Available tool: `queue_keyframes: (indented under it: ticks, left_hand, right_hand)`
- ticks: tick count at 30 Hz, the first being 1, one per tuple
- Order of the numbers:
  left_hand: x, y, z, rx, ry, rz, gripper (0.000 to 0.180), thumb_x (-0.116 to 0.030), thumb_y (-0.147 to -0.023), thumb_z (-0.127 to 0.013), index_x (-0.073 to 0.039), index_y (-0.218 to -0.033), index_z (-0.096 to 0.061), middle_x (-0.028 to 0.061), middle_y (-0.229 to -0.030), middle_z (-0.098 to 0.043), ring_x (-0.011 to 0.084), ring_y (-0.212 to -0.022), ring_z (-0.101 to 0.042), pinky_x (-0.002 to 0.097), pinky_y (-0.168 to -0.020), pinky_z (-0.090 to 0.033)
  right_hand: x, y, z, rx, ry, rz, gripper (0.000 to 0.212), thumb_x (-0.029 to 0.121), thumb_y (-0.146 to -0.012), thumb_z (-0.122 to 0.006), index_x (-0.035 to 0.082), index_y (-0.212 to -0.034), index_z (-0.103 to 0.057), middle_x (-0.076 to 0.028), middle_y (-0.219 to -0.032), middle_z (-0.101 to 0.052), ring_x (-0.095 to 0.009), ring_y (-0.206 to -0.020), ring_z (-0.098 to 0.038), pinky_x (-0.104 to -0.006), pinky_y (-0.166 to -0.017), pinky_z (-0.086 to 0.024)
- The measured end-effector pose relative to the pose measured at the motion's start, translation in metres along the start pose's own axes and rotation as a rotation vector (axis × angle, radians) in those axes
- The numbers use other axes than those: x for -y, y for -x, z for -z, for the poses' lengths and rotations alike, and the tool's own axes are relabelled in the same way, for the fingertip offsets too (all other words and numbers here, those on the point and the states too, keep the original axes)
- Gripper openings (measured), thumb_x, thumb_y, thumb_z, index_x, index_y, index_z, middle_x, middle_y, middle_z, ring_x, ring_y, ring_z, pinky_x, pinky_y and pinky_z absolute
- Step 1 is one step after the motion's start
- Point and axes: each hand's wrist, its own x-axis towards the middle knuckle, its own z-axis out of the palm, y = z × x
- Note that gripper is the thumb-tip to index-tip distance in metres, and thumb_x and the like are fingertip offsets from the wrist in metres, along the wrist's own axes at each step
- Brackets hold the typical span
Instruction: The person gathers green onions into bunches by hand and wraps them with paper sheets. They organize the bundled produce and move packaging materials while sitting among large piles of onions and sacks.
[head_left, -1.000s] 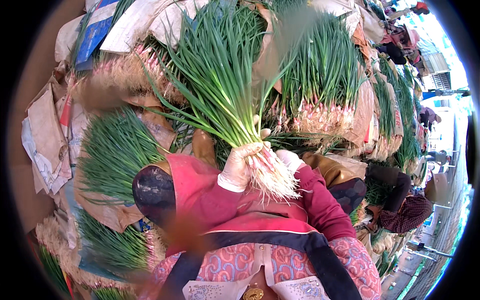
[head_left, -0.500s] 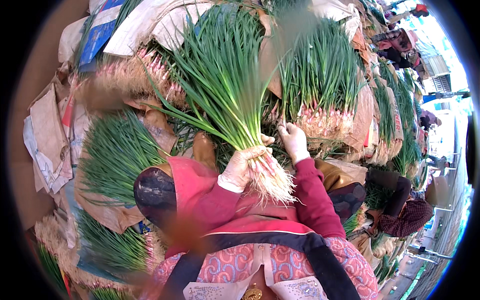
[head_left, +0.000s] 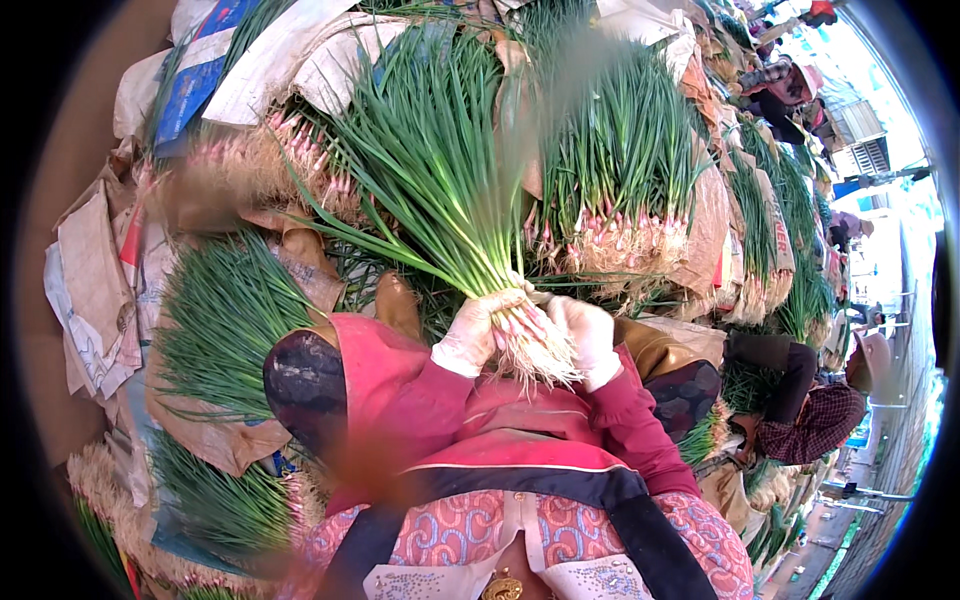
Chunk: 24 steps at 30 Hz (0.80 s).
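My gloved left hand is wrapped round a thick bunch of spring onions, just above the pink bulbs. Its green leaves fan away from me, up and to the left, and the pale roots hang toward my lap. At the right side of the bunch, my gloved right hand has its fingers closed against the stalks near the bulbs, close to my left fingertips. Its fingertips are partly hidden, so exactly which stalks they grip cannot be made out.
Beyond my hands lie more spring onions on brown sacking. Another heap is by my left knee. A pale sack covers onions at the far left. On the right a person in a checked shirt bends forward; others sit farther off.
My right hand has come down and in from the right, from apart to touching the bunch near the bulbs. My left hand keeps its grip; the bunch has shifted slightly left.
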Motion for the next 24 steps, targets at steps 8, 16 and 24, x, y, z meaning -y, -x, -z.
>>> queue_keyframes:
  ticks: [8,16,24]
  left_hand:
    - [-0.008,0.011,-0.018,0.037,0.159,-0.014,0.027,-0.002,-0.078,-0.054,-0.003,-0.105,-0.051,0.0141,-0.106,-0.057,0.0272,-0.092,-0.059,0.043,-0.077,-0.051]
    - [0.009,0.008,-0.016,0.058,0.094,0.059,0.029,-0.002,-0.079,-0.053,0.001,-0.107,-0.051,0.0158,-0.102,-0.059,0.0256,-0.086,-0.061,0.0392,-0.073,-0.052]
    - [0.013,0.004,-0.002,0.039,0.094,0.019,0.029,0.0,-0.077,-0.053,0.002,-0.106,-0.05,0.015,-0.096,-0.06,0.0263,-0.084,-0.062,0.0389,-0.072,-0.053]
  right_hand:
    - [-0.172,0.035,-0.038,0.683,0.517,-0.411,0.037,0.032,-0.086,-0.045,0.002,-0.094,-0.064,-0.02,-0.094,-0.061,-0.035,-0.085,-0.06,-0.0404,-0.075,-0.047]
    - [0.006,-0.061,-0.005,0.305,-1.287,-0.494,0.034,0.031,-0.088,-0.052,0.001,-0.102,-0.057,-0.002,-0.077,-0.06,-0.007,-0.063,-0.052,-0.0208,-0.056,-0.043]
    - [-0.01,-0.047,-0.048,0.245,-1.596,-0.575,0.015,0.016,-0.087,-0.05,0.007,-0.076,-0.055,0.001,-0.064,-0.054,-0.003,-0.045,-0.04,-0.0176,-0.041,-0.031]
